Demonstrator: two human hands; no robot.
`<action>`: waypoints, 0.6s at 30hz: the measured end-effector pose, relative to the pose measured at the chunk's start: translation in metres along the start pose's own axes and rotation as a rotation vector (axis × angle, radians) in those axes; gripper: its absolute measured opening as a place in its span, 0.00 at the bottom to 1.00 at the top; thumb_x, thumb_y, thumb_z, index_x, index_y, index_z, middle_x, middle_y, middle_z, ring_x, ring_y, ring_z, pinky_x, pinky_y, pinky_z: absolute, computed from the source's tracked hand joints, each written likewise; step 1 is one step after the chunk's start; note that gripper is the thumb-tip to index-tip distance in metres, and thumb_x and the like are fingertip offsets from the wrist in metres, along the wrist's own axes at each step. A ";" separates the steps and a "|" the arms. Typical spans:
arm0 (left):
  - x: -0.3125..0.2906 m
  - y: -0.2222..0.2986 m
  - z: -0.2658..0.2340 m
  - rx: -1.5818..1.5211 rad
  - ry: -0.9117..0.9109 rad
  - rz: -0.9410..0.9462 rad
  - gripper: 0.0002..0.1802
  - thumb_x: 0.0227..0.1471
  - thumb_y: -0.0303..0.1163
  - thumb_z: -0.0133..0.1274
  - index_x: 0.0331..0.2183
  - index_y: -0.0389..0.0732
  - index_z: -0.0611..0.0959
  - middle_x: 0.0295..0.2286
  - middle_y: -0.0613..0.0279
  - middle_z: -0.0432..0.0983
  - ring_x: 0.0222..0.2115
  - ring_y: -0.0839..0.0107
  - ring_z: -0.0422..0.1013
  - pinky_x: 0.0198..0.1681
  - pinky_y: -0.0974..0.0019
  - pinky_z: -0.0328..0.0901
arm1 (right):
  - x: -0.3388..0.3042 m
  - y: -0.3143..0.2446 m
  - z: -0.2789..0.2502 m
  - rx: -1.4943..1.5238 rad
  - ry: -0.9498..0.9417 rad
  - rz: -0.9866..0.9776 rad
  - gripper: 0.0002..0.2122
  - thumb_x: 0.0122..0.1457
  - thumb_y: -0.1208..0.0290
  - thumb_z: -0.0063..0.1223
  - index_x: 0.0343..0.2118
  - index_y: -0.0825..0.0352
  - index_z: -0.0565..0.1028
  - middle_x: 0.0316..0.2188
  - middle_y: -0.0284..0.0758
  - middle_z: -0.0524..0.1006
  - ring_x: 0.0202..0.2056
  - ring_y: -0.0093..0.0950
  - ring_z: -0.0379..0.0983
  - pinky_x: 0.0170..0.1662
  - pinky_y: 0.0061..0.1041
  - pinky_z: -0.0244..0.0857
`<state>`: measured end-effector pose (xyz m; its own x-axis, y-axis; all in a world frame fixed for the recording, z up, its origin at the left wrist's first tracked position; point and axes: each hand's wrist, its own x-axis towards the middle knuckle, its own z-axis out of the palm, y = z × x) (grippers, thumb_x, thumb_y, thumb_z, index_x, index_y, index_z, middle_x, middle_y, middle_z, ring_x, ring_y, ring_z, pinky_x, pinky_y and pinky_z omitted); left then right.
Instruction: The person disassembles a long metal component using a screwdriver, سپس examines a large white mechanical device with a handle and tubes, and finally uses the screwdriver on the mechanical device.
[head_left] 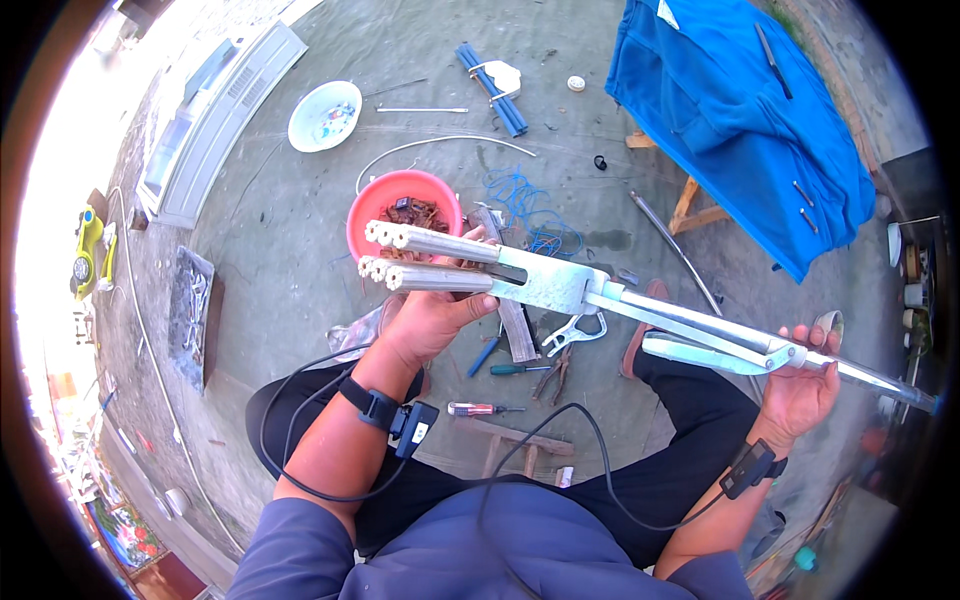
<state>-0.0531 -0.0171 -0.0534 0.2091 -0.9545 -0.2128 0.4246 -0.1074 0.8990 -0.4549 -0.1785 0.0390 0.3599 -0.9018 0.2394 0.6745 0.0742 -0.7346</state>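
A long metal folding frame (545, 278) spans between my hands, above my lap. Its left end is two bundles of pale ribbed tubes with open ends, joined to a flat slotted bracket. A shiny round pole (700, 318) runs on to the right, with a pale hinged lever (700, 352) along its near side. My left hand (440, 315) is closed around the tube bundles from beneath, partly hidden by them. Farther right, my right hand (800, 390) grips the pole by the lever's joint, fingers wrapped around it. The frame tilts down toward the right.
Behind the tubes sits a red basin (360, 195) with brownish bits. Pliers (552, 375), screwdrivers (518, 369) and a clamp-like white part (575, 333) lie before me. Around are a white bowl (310, 118), blue tubes (490, 88), tangled blue string (530, 205) and a blue-draped wooden stand (740, 120).
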 end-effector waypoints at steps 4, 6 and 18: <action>0.003 -0.006 -0.004 0.107 -0.014 0.055 0.48 0.46 0.25 0.64 0.63 0.36 0.54 0.59 0.55 0.58 0.60 0.65 0.55 0.62 0.60 0.53 | -0.002 -0.001 0.001 0.002 0.013 0.002 0.21 0.56 0.68 0.50 0.52 0.69 0.69 0.45 0.41 0.72 0.48 0.39 0.71 0.60 0.48 0.55; 0.000 -0.001 0.002 0.033 0.003 0.067 0.49 0.45 0.25 0.65 0.63 0.37 0.54 0.59 0.55 0.58 0.60 0.66 0.55 0.62 0.60 0.53 | -0.004 -0.003 -0.001 0.004 0.037 0.006 0.22 0.54 0.68 0.51 0.53 0.69 0.69 0.45 0.41 0.72 0.47 0.38 0.70 0.60 0.48 0.55; -0.002 0.004 0.009 0.030 0.030 0.083 0.48 0.43 0.28 0.68 0.61 0.39 0.58 0.56 0.59 0.62 0.58 0.68 0.57 0.61 0.61 0.55 | -0.003 -0.006 -0.004 0.017 0.025 -0.001 0.22 0.54 0.69 0.50 0.52 0.70 0.68 0.45 0.40 0.71 0.48 0.37 0.69 0.60 0.46 0.56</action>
<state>-0.0599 -0.0184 -0.0464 0.2692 -0.9516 -0.1484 0.3782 -0.0372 0.9250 -0.4626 -0.1779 0.0399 0.3435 -0.9120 0.2241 0.6858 0.0806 -0.7233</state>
